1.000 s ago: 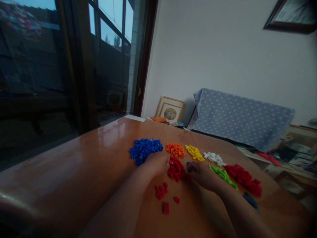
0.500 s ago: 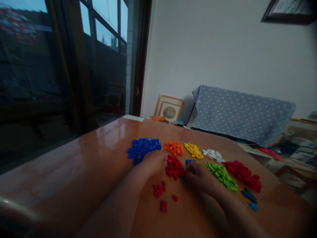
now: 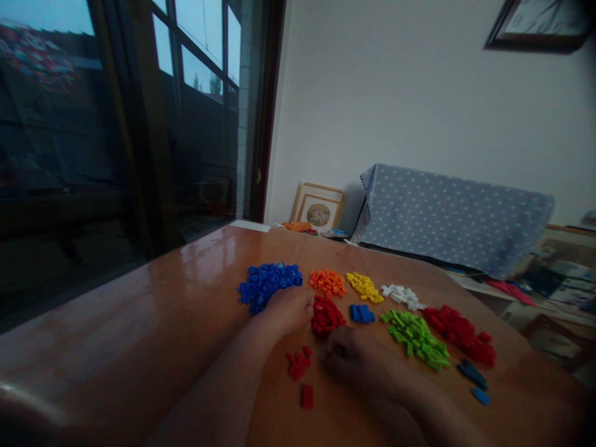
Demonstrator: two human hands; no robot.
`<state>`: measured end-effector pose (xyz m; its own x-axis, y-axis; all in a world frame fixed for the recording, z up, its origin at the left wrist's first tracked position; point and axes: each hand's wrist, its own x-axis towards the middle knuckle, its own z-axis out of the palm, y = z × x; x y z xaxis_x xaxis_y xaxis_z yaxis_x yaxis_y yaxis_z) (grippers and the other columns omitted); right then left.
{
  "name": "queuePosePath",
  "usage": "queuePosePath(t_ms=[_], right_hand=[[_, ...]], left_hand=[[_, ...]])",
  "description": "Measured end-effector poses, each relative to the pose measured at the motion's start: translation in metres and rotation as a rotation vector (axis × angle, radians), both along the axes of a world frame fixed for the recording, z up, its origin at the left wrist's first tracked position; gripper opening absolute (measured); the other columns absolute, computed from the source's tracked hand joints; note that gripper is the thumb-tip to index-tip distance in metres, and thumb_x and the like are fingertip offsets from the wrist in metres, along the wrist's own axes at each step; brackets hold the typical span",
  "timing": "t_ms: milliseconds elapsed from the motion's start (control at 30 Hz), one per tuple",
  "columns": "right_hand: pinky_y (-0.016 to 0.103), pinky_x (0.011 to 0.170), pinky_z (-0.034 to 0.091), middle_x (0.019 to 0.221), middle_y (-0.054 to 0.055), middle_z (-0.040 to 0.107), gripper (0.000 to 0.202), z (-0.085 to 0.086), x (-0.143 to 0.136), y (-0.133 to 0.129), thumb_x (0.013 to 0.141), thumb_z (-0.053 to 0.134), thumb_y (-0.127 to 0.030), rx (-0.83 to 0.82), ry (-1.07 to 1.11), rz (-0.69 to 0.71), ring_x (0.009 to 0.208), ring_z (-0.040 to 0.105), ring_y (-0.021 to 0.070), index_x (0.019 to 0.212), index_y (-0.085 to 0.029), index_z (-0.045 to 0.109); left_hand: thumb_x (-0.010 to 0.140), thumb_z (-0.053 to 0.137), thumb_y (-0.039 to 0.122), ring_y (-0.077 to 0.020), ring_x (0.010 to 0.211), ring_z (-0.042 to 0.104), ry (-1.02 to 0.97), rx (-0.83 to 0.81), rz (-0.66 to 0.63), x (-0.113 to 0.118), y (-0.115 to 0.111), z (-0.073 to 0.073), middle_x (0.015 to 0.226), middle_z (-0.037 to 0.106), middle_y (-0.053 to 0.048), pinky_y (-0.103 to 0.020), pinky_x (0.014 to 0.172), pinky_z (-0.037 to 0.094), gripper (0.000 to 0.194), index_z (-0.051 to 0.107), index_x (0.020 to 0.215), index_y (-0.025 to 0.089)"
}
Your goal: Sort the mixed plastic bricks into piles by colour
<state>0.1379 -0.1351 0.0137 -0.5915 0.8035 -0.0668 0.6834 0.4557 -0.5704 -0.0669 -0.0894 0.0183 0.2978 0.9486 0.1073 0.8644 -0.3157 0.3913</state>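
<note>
My left hand [image 3: 292, 308] rests at the left side of a heap of small red bricks [image 3: 327, 318], its fingers curled in against the pile. Whether a brick is between those fingers is hidden. Just below and right of the heap is my right hand [image 3: 347, 355], closed, with fingertips pointing left and down at the table. I cannot make out what it pinches. A few loose red bricks [image 3: 298, 364] lie to the left of it, and one larger red brick [image 3: 307, 397] is nearer to me.
Around the hands are piles of blue [image 3: 267, 284], orange [image 3: 328, 283], yellow [image 3: 364, 287], white [image 3: 402, 296], lime green [image 3: 416, 338] and red pieces [image 3: 460, 333]. Blue bricks [image 3: 362, 313] sit beyond my right hand. Dark blue pieces [image 3: 472, 374] lie right on the wooden table [image 3: 116, 323].
My right hand has moved left and toward me, uncovering the blue bricks and covering the spot of a single loose red brick. My left hand has stayed by the red heap.
</note>
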Motion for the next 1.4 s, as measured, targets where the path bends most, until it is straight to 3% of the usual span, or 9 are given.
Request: queuePosePath(t_ms=[200, 367, 500, 667, 800, 900, 967, 1133, 1400], right_hand=[[0.023, 0.055, 0.032, 0.066, -0.001, 0.062, 0.019, 0.005, 0.007, 0.051, 0.082, 0.051, -0.023, 0.256, 0.039, -0.281, 0.059, 0.054, 0.0134, 0.089, -0.018, 0.068], [0.024, 0.056, 0.036, 0.070, 0.000, 0.064, 0.023, 0.001, 0.008, 0.070, 0.085, 0.051, -0.030, 0.233, 0.057, -0.297, 0.062, 0.057, 0.0146, 0.093, -0.018, 0.069], [0.024, 0.057, 0.037, 0.070, -0.001, 0.063, 0.023, 0.001, 0.008, 0.057, 0.087, 0.048, -0.029, 0.218, 0.122, -0.258, 0.062, 0.056, 0.0145, 0.092, -0.018, 0.067], [0.024, 0.066, 0.041, 0.079, 0.001, 0.065, 0.018, 0.009, -0.007, 0.014, 0.086, 0.048, -0.022, 0.161, 0.096, -0.084, 0.073, 0.058, 0.0148, 0.081, -0.019, 0.065], [0.026, 0.074, 0.044, 0.097, 0.005, 0.066, 0.018, 0.016, -0.032, -0.019, 0.086, 0.055, -0.031, 0.102, 0.008, 0.002, 0.088, 0.060, 0.0183, 0.094, -0.021, 0.068], [0.032, 0.081, 0.045, 0.124, 0.008, 0.058, 0.050, 0.014, -0.048, -0.031, 0.075, 0.069, -0.048, 0.112, -0.110, 0.014, 0.100, 0.059, 0.0253, 0.120, -0.026, 0.064], [0.034, 0.086, 0.044, 0.134, 0.009, 0.052, 0.056, 0.010, -0.054, -0.033, 0.074, 0.070, -0.049, 0.137, -0.119, 0.034, 0.108, 0.058, 0.0279, 0.126, -0.029, 0.062], [0.028, 0.082, 0.045, 0.122, 0.007, 0.057, 0.030, -0.004, -0.058, -0.025, 0.083, 0.057, -0.029, 0.132, -0.066, -0.005, 0.098, 0.061, 0.0205, 0.110, -0.026, 0.070], [0.024, 0.071, 0.043, 0.103, 0.007, 0.062, 0.020, -0.013, -0.031, -0.017, 0.077, 0.055, -0.017, 0.143, -0.082, -0.087, 0.084, 0.059, 0.0166, 0.092, -0.020, 0.069]], left_hand=[[0.077, 0.049, 0.021, -0.0139, 0.061, 0.052, -0.011, 0.001, 0.004, 0.000, -0.001, 0.002, 0.074, 0.065, -0.003, -0.025, 0.055, 0.027, 0.015, 0.064, 0.074, 0.021], [0.077, 0.049, 0.021, -0.0143, 0.062, 0.053, -0.002, -0.014, 0.003, 0.000, -0.003, 0.005, 0.075, 0.066, -0.003, -0.025, 0.055, 0.029, 0.016, 0.065, 0.075, 0.020], [0.079, 0.049, 0.023, -0.0148, 0.063, 0.055, 0.008, -0.018, 0.008, -0.001, -0.003, 0.005, 0.078, 0.067, -0.004, -0.025, 0.056, 0.031, 0.017, 0.066, 0.078, 0.021], [0.081, 0.048, 0.023, -0.0150, 0.067, 0.057, 0.023, -0.002, 0.017, 0.001, -0.004, 0.006, 0.082, 0.069, -0.004, -0.025, 0.056, 0.032, 0.018, 0.066, 0.080, 0.021], [0.080, 0.049, 0.023, -0.0152, 0.068, 0.057, 0.019, -0.030, 0.019, 0.002, -0.005, 0.007, 0.082, 0.069, -0.004, -0.025, 0.057, 0.034, 0.017, 0.066, 0.080, 0.021], [0.079, 0.050, 0.025, -0.0156, 0.066, 0.057, 0.010, -0.025, 0.024, 0.001, -0.005, 0.005, 0.080, 0.069, -0.003, -0.025, 0.056, 0.033, 0.017, 0.066, 0.078, 0.022], [0.079, 0.050, 0.026, -0.0159, 0.066, 0.057, 0.002, -0.006, 0.021, 0.000, -0.003, 0.003, 0.079, 0.069, -0.003, -0.025, 0.056, 0.033, 0.017, 0.066, 0.077, 0.022], [0.080, 0.050, 0.026, -0.0158, 0.068, 0.057, -0.032, 0.001, 0.009, -0.001, 0.001, -0.004, 0.083, 0.069, -0.003, -0.024, 0.058, 0.034, 0.017, 0.067, 0.080, 0.022], [0.079, 0.052, 0.023, -0.0143, 0.069, 0.056, -0.087, -0.057, -0.050, 0.001, 0.000, 0.000, 0.080, 0.067, -0.002, -0.022, 0.056, 0.033, 0.013, 0.064, 0.078, 0.020]])
